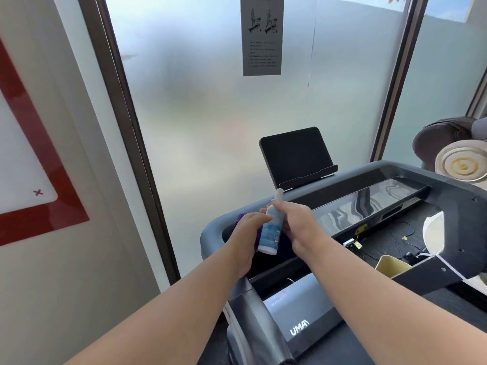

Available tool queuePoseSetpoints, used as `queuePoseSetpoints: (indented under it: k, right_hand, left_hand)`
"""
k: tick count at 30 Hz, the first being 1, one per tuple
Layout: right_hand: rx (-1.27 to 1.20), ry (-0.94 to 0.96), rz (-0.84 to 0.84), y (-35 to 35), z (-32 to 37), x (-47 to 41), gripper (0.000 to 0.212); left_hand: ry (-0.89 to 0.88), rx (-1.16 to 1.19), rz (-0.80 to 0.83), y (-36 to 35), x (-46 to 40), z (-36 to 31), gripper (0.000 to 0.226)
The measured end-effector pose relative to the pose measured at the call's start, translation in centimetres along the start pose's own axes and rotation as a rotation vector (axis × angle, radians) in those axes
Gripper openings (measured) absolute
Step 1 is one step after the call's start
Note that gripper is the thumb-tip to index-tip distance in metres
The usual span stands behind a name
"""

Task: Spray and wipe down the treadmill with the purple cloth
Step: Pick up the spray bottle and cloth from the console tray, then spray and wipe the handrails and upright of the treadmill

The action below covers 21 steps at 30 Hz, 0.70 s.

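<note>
The right hand (295,222) has its grip around the spray bottle (271,227), long axis nearly upright, nozzle up and away. Left of this grip, the left hand (247,227) holds the purple cloth (241,217). Below the grip, the treadmill (303,320) reads "UMA".

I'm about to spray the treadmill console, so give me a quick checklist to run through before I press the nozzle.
1. Spray bottle in hand: ok. The right hand is wrapped round its upper part, and the left hand is at its side.
2. Purple cloth ready: ok. It shows behind the left hand, though I cannot tell how it is held.
3. Nozzle direction: cannot tell, the top is too small and blurred.
4. Cap off: cannot tell.
5. Treadmill console in front of the bottle: ok.
6. Tablet on the console ledge near the spray path: not ok, probably shield it.
</note>
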State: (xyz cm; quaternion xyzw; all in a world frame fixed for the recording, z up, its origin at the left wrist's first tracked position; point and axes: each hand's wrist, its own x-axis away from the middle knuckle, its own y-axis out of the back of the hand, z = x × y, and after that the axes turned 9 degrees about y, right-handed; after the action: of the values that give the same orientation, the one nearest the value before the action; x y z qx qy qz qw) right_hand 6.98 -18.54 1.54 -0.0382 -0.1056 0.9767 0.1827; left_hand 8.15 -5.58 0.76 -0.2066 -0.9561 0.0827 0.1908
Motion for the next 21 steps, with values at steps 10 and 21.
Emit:
queuePoseSetpoints:
  k: [10,21]
  right_hand:
    - [0.098,0.205,-0.032,0.8,-0.2,0.8,0.022]
    - [0.035,0.179,0.205,0.1,1.4,2.4,0.034]
  left_hand:
    - [0.124,0.237,-0.209,1.4,-0.3,0.8,0.046]
    - [0.082,0.184,-0.237,1.5,-1.1,1.4,0.015]
